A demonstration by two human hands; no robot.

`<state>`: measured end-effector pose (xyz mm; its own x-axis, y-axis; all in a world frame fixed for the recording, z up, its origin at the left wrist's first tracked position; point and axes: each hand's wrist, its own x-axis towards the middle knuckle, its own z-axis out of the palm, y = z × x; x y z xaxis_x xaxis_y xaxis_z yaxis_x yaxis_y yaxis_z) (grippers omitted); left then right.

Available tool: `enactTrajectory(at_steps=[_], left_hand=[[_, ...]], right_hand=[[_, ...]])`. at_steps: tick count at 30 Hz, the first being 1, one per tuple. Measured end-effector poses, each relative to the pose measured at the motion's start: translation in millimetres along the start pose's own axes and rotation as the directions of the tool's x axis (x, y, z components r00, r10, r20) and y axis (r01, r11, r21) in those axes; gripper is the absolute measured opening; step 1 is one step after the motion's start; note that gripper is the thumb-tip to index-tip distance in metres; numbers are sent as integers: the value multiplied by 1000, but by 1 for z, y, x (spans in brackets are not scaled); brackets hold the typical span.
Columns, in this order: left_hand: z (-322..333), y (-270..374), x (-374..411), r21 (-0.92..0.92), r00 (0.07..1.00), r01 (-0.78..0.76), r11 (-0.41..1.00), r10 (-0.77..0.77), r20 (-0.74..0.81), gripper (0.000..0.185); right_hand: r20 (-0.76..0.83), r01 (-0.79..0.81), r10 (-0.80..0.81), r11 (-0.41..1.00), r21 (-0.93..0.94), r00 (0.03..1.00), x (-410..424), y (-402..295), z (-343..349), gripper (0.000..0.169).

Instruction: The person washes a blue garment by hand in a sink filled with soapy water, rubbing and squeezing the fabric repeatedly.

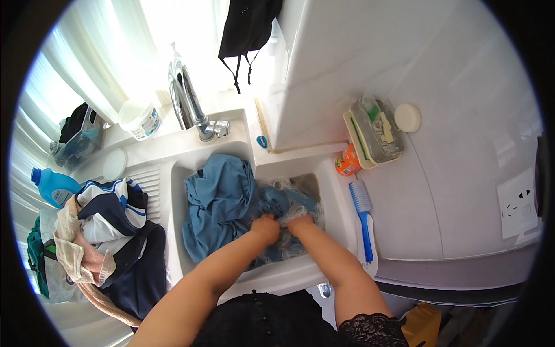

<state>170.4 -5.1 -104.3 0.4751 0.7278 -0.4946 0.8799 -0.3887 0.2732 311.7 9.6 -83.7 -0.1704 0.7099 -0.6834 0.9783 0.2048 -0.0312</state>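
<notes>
In the white laundry sink (342,225) a blue cloth garment (221,186) is heaped at the left, and its right part lies in sudsy grey water (310,184). My left hand (265,229) is curled on the wet cloth near the middle of the basin, its fingertips hidden. Close on its right, my right hand (300,223) reaches down into the foam with bent fingers partly under the surface. A little dark wet fabric shows between and below the hands. Whether either hand grips the cloth is hidden by suds and by the hands themselves.
Clothes (112,212) are piled on the ribbed drainboard (149,184) at left, beside a blue detergent bottle (56,186). A chrome faucet (186,95) stands behind the sink. Along the right lie a blue scrub brush (362,217), an orange container (347,161) and a soap tray (377,134).
</notes>
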Motion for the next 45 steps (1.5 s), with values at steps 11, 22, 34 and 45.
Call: enactTrajectory(at_steps=[11, 22, 34, 45], left_hand=[[-108, 16, -61, -689, 965, 170, -704, -22, 261, 51], [-82, 0, -59, -714, 914, -272, -645, -405, 18, 50], [-61, -11, -59, -715, 974, -39, -698, -185, 127, 27], [-77, 12, -77, -882, 861, -54, -468, -470, 197, 34]], right_hand=[[-838, 594, -91, 747, 300, 538, -108, -36, -102, 28], [-846, 712, 437, 485, 508, 307, -55, -84, -55, 19], [-901, 737, 293, 520, 432, 321, -80, -104, -47, 24], [-735, 615, 297, 406, 675, 610, -66, -84, -39, 29]])
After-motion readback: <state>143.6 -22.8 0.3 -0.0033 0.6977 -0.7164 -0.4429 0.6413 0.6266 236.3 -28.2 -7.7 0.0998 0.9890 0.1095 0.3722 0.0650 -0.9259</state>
